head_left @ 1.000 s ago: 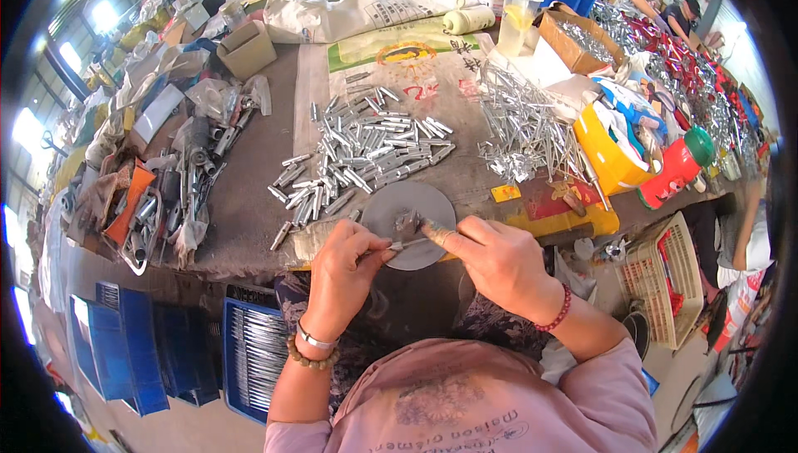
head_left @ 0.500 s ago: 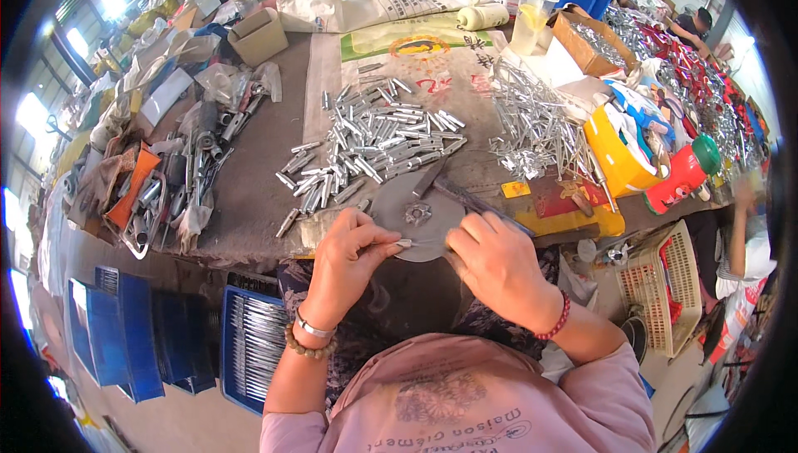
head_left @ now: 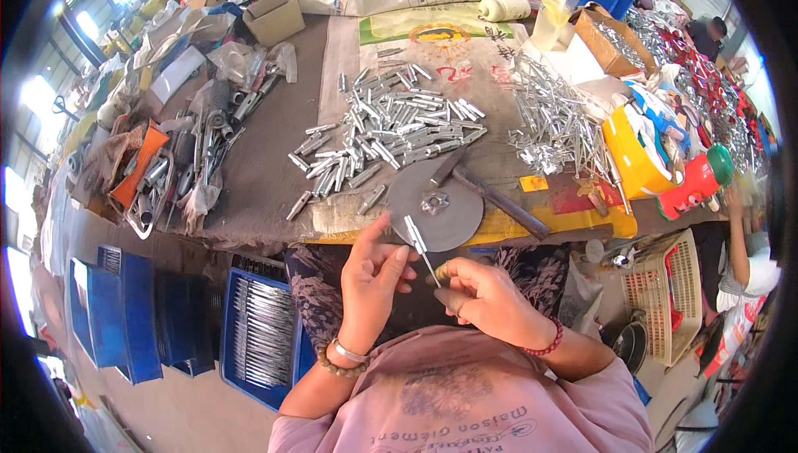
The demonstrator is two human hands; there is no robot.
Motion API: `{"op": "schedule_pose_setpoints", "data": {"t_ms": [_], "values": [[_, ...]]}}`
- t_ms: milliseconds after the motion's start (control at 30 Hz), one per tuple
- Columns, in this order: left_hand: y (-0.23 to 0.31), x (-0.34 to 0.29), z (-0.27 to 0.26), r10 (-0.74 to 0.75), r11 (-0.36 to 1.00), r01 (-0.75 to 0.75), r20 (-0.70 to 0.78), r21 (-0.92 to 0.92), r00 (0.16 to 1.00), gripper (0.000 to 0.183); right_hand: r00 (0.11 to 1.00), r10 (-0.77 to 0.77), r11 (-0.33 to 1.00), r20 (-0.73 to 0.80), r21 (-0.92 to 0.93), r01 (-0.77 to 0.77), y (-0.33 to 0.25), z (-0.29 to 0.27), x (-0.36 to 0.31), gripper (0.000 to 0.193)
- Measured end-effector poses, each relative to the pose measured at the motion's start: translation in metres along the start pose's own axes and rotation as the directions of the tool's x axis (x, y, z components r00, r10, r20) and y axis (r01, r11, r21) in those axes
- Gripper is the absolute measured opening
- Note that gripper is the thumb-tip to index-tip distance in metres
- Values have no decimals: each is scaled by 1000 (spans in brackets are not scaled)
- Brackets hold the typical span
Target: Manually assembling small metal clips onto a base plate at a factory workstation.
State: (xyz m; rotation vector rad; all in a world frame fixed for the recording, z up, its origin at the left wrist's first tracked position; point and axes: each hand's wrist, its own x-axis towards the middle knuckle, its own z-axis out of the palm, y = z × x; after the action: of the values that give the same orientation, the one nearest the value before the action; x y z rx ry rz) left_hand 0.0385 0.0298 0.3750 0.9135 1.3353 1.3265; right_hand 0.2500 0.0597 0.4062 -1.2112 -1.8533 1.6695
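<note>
My right hand (head_left: 482,295) pinches the thin end of a silver metal rod (head_left: 420,245). The rod's thicker, sleeve-like end points up and away, near the grey round disc (head_left: 407,199) at the table's front edge. Close to the rod on its left is my left hand (head_left: 378,278), its index finger stretched out and the others loosely bent, apparently holding nothing. A hammer (head_left: 503,205) lies at the disc's right, its head over the disc. Beyond the disc spreads a pile of short silver metal tubes (head_left: 391,120). Thinner silver rods (head_left: 553,116) are heaped to its right.
Blue crate (head_left: 258,332) holding rows of metal rods sits low at left, beside more blue crates (head_left: 125,312). Metal parts and rags (head_left: 174,162) crowd the table's left. A yellow box (head_left: 636,150), red bottle (head_left: 698,183) and drink cup (head_left: 553,17) stand right.
Both hands have drawn back toward my body from the disc. The metal rod now shows clearly in my right hand, and my left fingers have loosened from their pinch. The view has shifted slightly.
</note>
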Motion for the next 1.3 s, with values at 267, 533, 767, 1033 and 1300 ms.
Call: {"op": "schedule_pose_setpoints", "data": {"t_ms": [267, 533, 767, 1033, 1300], "values": [[0, -12, -8, -43, 977, 34, -35, -210, 998, 64, 991, -132, 980, -27, -155, 126, 1, 30, 3, 27], [-5, -28, -90, 76, 970, -136, -282, -201, 956, 50, 924, -297, 954, -242, -30, 299, 11, 5, 13, 38], [-111, -75, -253, -160, 984, 164, -786, -75, 597, 41, 926, -168, 970, -337, 113, 217, 18, -19, 36, 36], [-209, -94, -369, -89, 949, 310, -899, 54, 429, 39, 919, -142, 969, -368, 139, 205, 21, -16, 39, 35], [-216, -92, -386, 219, 726, 539, -887, 427, 407, 34, 908, -164, 961, -384, 144, 235, 21, -17, 36, 34]]}}
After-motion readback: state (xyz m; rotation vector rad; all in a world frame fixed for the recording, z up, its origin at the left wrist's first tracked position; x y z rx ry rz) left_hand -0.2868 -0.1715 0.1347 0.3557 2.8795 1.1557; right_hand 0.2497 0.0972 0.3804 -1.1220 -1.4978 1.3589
